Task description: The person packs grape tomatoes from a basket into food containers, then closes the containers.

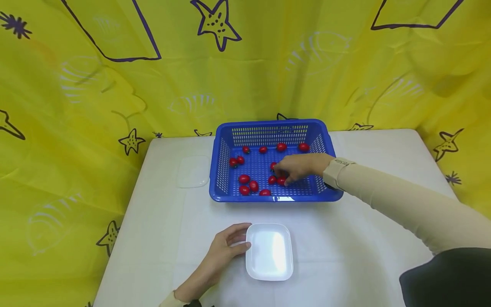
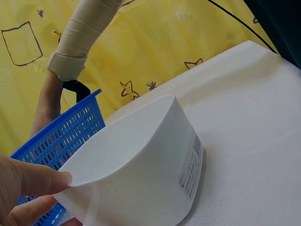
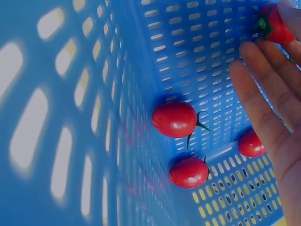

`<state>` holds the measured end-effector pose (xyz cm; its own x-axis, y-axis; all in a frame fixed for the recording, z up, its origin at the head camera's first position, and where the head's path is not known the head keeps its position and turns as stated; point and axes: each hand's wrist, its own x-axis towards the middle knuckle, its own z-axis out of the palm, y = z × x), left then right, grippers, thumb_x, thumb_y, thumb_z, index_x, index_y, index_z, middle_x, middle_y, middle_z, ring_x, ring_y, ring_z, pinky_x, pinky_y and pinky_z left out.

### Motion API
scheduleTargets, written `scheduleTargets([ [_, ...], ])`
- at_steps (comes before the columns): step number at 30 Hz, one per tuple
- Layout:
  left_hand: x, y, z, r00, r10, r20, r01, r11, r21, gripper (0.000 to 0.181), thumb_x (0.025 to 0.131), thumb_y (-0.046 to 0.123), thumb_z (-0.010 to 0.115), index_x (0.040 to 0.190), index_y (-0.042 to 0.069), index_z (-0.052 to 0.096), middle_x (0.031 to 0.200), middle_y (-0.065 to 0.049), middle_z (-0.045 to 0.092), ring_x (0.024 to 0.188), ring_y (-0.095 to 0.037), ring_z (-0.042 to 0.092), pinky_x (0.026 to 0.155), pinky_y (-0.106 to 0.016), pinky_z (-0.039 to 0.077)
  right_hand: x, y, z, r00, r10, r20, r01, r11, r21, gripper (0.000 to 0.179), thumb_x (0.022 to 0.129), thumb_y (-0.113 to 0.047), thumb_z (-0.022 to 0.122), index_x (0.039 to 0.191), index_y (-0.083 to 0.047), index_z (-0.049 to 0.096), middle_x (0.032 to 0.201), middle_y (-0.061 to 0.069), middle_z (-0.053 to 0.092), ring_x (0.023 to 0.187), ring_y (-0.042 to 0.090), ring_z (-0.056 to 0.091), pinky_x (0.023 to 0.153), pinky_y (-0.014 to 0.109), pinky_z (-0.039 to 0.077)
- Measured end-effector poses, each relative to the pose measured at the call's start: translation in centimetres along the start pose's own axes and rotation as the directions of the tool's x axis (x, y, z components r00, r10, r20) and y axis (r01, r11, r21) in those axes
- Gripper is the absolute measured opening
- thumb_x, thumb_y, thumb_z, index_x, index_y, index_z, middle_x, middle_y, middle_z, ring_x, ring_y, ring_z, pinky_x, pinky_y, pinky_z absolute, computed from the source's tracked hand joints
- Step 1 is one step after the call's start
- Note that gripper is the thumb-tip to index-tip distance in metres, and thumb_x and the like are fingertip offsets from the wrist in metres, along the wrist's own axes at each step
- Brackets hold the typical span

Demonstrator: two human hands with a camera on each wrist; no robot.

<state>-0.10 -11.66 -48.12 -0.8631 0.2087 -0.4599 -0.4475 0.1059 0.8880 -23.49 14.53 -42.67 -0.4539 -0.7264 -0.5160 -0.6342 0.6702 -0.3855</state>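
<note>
In the head view my right hand (image 1: 297,166) reaches into a blue plastic basket (image 1: 274,199), among red cherry tomatoes. Seen from the right wrist, the thumb and fingers of this hand (image 3: 277,99) pinch a cherry tomato (image 3: 277,26) with a green calyx. More cherry tomatoes (image 3: 174,120) lie near the basket wall. My left hand (image 1: 224,249) grips the left side of a white rounded-square container (image 1: 268,251) on the table. In the left wrist view its thumb lies at the container's rim, with other fingers lower outside. Inside the container, only white surface shows.
A translucent lid (image 1: 193,171) lies left of the basket on the white-covered table (image 1: 161,238). Several cherry tomatoes (image 1: 244,179) are spread over the basket floor. A yellow patterned curtain (image 1: 245,76) hangs behind and on both sides. A printed label (image 2: 190,165) marks the container's side.
</note>
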Motion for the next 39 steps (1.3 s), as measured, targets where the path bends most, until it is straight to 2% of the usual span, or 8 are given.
scheduleTargets([
  [5, 0.0, 0.0, 0.0, 1.0, 0.009, 0.0, -0.009, 0.999, -0.032, 0.053, 0.09, 0.007, 0.075, 0.142, 0.006, 0.062, 0.136, -0.017, 0.067, 0.115, -0.021, 0.064, 0.092, -0.035, 0.063, -0.1, 0.1, 0.0, 1.0, -0.016, -0.002, 0.016, 1.0, -0.002, 0.025, 0.096, -0.015, 0.075, 0.119, -0.009, 0.07, 0.1, 0.002, 0.069, 0.089, 0.016, 0.061, 0.089, 0.033, 0.06],
  [10, 0.1, -0.1, 0.0, 1.0, 0.013, -0.003, -0.013, 0.999, -0.044, 0.052, 0.091, 0.008, 0.075, 0.141, 0.006, 0.063, 0.134, -0.016, 0.068, 0.114, -0.02, 0.063, 0.092, -0.034, 0.063, -0.4, 0.2, 0.1, 0.999, -0.027, -0.016, 0.027, 1.0, 0.003, 0.027, 0.097, -0.014, 0.074, 0.123, -0.009, 0.069, 0.104, 0.002, 0.07, 0.092, 0.016, 0.061, 0.092, 0.034, 0.061],
  [15, 0.2, 0.0, 0.1, 1.0, 0.018, -0.006, -0.018, 0.999, -0.049, 0.052, 0.091, 0.008, 0.074, 0.141, 0.005, 0.063, 0.133, -0.017, 0.068, 0.113, -0.019, 0.064, 0.091, -0.033, 0.063, -1.2, 0.2, -0.2, 0.999, -0.035, -0.019, 0.035, 0.999, -0.011, 0.033, 0.096, -0.011, 0.074, 0.128, -0.01, 0.069, 0.112, 0.002, 0.071, 0.098, 0.016, 0.063, 0.097, 0.038, 0.061],
  [22, 0.2, 0.1, 0.0, 1.0, 0.005, -0.012, -0.006, 0.999, -0.051, 0.052, 0.09, 0.008, 0.074, 0.141, 0.005, 0.063, 0.133, -0.017, 0.069, 0.111, -0.019, 0.065, 0.091, -0.035, 0.063, -2.7, -0.2, -1.0, 0.998, -0.064, -0.029, 0.063, 0.998, -0.021, 0.035, 0.092, -0.005, 0.077, 0.126, -0.01, 0.071, 0.114, 0.003, 0.072, 0.103, 0.019, 0.064, 0.098, 0.041, 0.061],
  [31, 0.4, 0.1, 0.0, 1.0, -0.009, -0.02, 0.008, 0.999, -0.041, 0.051, 0.091, 0.009, 0.074, 0.141, 0.006, 0.063, 0.131, -0.016, 0.07, 0.109, -0.019, 0.066, 0.092, -0.037, 0.064, -5.0, -1.5, -1.4, 0.992, -0.079, -0.104, 0.079, 0.997, -0.002, 0.038, 0.092, -0.007, 0.077, 0.13, -0.011, 0.069, 0.121, 0.001, 0.072, 0.11, 0.019, 0.065, 0.103, 0.044, 0.059],
  [39, 0.4, 0.3, 0.0, 1.0, -0.009, -0.015, 0.009, 0.999, -0.038, 0.051, 0.092, 0.01, 0.073, 0.141, 0.006, 0.063, 0.131, -0.016, 0.07, 0.109, -0.018, 0.066, 0.093, -0.037, 0.063, -7.2, -2.9, -1.6, 0.972, -0.086, -0.219, 0.092, 0.996, 0.019, 0.033, 0.094, -0.012, 0.076, 0.126, -0.016, 0.071, 0.119, -0.002, 0.073, 0.112, 0.018, 0.066, 0.101, 0.043, 0.06],
])
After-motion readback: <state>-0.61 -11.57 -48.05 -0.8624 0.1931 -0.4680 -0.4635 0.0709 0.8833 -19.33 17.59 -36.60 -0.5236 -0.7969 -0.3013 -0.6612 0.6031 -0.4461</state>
